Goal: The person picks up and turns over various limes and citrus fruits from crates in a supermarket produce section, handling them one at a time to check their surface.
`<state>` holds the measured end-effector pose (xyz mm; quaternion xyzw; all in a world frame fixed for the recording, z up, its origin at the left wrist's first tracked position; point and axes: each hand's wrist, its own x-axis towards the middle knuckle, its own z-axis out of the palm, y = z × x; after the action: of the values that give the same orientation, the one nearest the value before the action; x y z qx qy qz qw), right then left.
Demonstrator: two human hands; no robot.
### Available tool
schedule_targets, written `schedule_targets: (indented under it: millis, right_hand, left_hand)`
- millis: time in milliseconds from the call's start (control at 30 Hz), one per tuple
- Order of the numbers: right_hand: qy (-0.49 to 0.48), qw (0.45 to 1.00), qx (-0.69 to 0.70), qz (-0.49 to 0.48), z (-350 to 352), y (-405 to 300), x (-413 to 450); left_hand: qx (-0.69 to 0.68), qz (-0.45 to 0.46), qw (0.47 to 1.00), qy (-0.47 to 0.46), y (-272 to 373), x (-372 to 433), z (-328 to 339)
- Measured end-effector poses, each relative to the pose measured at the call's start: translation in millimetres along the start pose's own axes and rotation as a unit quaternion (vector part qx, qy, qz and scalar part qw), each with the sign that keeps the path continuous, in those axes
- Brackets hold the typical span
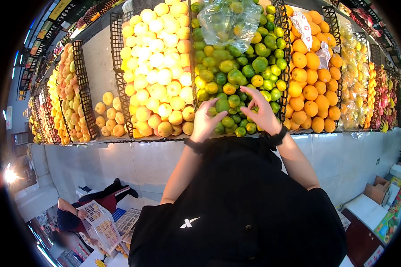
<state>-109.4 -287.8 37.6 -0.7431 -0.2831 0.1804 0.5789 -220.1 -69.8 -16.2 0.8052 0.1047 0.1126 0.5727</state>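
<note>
Both my hands hover low over a bin of green and yellow-green mandarins [227,66]. The fingers and thumb of my left hand [205,118] curve around a green mandarin [222,105]; whether they grip it or only border it cannot be told. My right hand [261,111] is to the right, its fingers spread and bent toward the left hand, with nothing between them. A clear plastic bag [229,28] lies over the mandarins at the far end of the bin. Each wrist wears a black band.
Black plastic dividers [284,63] separate the mandarins from oranges [310,90] and from pale yellow round fruit [163,80]. Wrapped fruit [352,76] lies farther right. Behind me, a person [73,213] handles a white plastic crate [100,227]; an open cardboard box [377,190] stands at the lower right.
</note>
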Motion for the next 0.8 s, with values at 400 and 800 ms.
schedule_targets:
  millis: [400, 800]
  right_hand:
    - [-0.055, 0.986, -0.089, -0.128, -1, -109, -17]
    - [-0.064, 0.817, 0.572, 0.044, 17, -75, -34]
  left_hand:
    - [-0.211, -0.133, 0.92, -0.302, 76, -4, -50]
    - [0.001, 0.19, 0.981, 0.025, 143, -27, -13]
